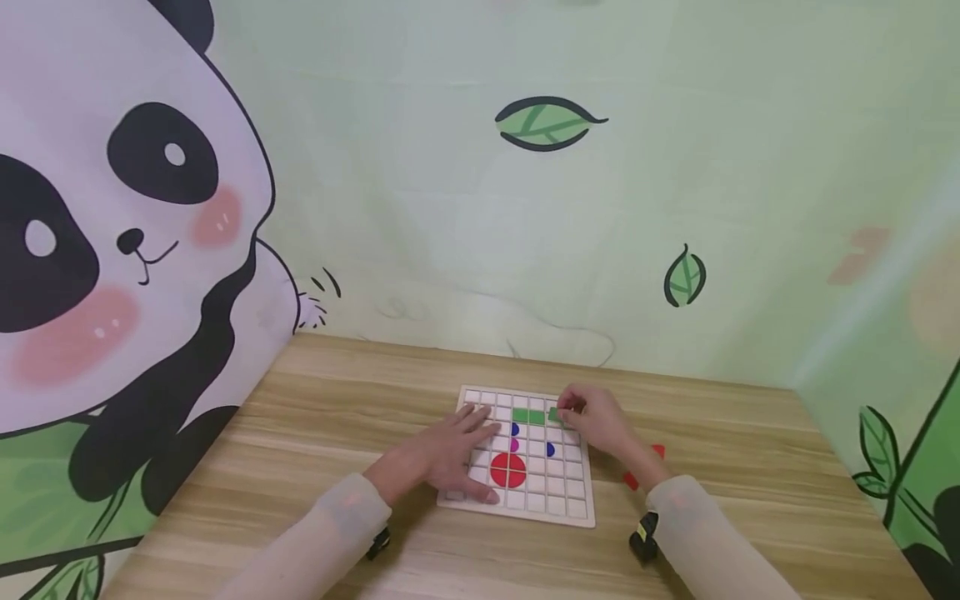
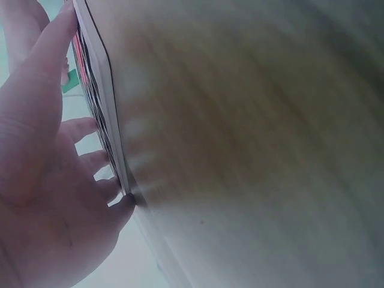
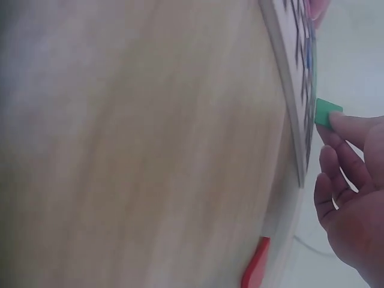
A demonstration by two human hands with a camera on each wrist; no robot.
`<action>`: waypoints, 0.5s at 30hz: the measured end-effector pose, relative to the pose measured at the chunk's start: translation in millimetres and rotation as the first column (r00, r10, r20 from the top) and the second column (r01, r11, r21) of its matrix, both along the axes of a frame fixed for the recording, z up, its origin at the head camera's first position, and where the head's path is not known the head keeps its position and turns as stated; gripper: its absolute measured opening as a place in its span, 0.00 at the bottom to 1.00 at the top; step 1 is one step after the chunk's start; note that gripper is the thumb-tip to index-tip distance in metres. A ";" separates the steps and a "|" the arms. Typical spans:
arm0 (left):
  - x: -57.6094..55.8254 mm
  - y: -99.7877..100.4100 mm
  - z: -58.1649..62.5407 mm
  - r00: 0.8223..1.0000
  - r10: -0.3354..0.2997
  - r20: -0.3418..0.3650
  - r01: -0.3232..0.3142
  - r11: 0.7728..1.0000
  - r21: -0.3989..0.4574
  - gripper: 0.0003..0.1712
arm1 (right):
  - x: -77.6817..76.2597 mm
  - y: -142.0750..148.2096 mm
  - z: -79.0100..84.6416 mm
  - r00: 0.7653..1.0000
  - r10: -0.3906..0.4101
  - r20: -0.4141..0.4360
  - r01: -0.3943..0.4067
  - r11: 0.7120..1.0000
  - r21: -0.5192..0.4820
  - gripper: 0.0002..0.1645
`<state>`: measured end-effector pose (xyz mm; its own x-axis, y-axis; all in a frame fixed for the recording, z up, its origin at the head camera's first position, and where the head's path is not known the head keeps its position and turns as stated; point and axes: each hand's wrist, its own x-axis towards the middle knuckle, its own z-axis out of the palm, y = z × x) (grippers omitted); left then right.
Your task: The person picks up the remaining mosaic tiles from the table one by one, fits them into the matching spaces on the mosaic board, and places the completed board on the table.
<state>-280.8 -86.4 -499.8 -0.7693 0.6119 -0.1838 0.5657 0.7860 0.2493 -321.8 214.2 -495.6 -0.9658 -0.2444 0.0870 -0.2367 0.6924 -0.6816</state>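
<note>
A white square board [image 1: 566, 508] with a raised grid lies on the table. My left hand [image 1: 453, 450] rests on its left part with fingers spread. Between thumb and forefinger, my right hand [image 1: 600, 421] pinches a green square tile [image 3: 327, 113] at the board's upper right. Two green tiles [image 1: 528, 416] sit side by side in the upper row, left of the pinched one. Lower down, red quarter pieces form a red circle [image 1: 507, 471]. Blue half-round pieces [image 1: 551, 450] and a magenta half-round piece [image 1: 513, 445] also lie in cells. The left palm hides some cells.
Red pieces [image 1: 632, 481] lie on the wooden table [image 1: 720, 467] right of the board, partly behind the right forearm. A wall cloth [image 1: 420, 208] with a printed panda and leaves stands behind the table. Each wrist wears a black device [image 1: 643, 537].
</note>
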 end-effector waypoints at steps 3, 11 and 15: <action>0.8 0.6 -1.1 1.000 -0.003 -0.003 0.003 1.000 -0.007 0.68 | -3.0 -1.0 -3.9 1.000 -0.007 0.013 0.007 1.000 0.000 0.03; 1.5 1.2 -0.2 1.000 -0.006 -0.004 0.006 1.000 -0.023 0.69 | -8.0 1.2 -8.3 0.999 -0.017 0.043 0.017 1.000 0.002 0.03; 1.8 0.4 1.7 1.000 -0.009 -0.006 0.009 1.000 -0.019 0.68 | -7.5 0.3 -4.2 0.999 0.007 0.052 -0.008 1.000 0.011 0.03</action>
<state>-279.0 -86.0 -498.1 -0.7648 0.6155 -0.1903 0.5745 0.7853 0.2308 -329.2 214.5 -499.7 -0.9670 -0.2525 0.0336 -0.2062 0.6987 -0.6851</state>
